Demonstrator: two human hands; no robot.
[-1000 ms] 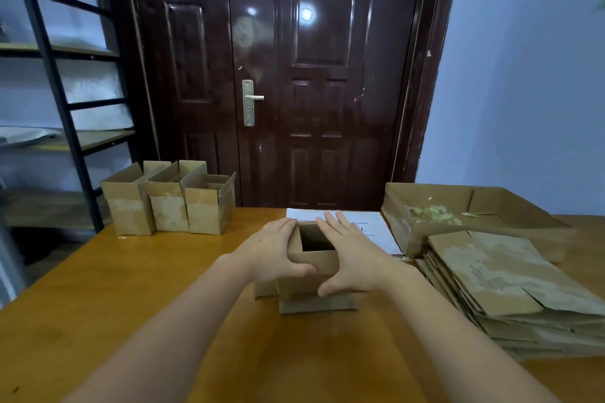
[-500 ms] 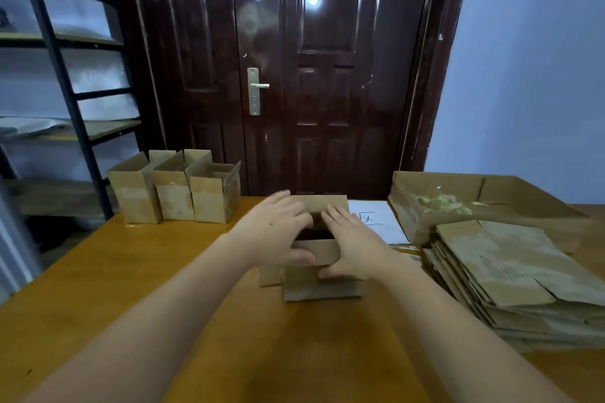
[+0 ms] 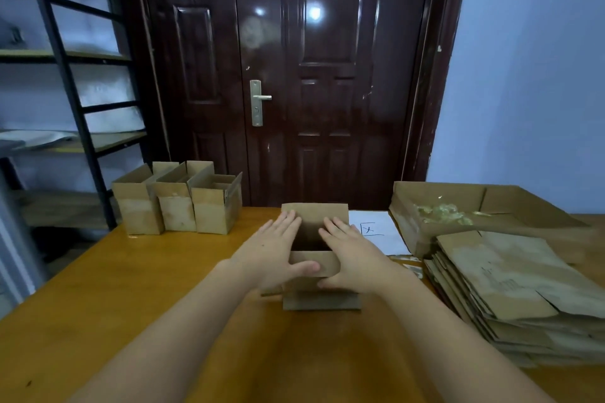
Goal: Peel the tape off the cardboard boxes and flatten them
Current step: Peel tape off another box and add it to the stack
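Observation:
A small open cardboard box (image 3: 322,264) stands at the middle of the wooden table (image 3: 147,298), its far flap (image 3: 314,214) upright and a lower flap lying flat toward me. My left hand (image 3: 273,253) lies on the box's left top edge with straight fingers and its thumb across the near wall. On the right top edge my right hand (image 3: 352,257) lies the same way, thumb low on the near wall. Three more upright open boxes (image 3: 178,206) stand in a row at the back left.
A stack of flattened boxes (image 3: 510,288) lies at the right. Behind it sits a large shallow carton (image 3: 409,222) holding crumpled tape (image 3: 440,214). A white sheet (image 3: 381,234) lies right of the box. A black shelf rack (image 3: 75,108) and a dark door stand beyond the table.
Both hands have slid forward from cupping the box's near wall to lying along its top edges. The far flap now stands up behind the fingers.

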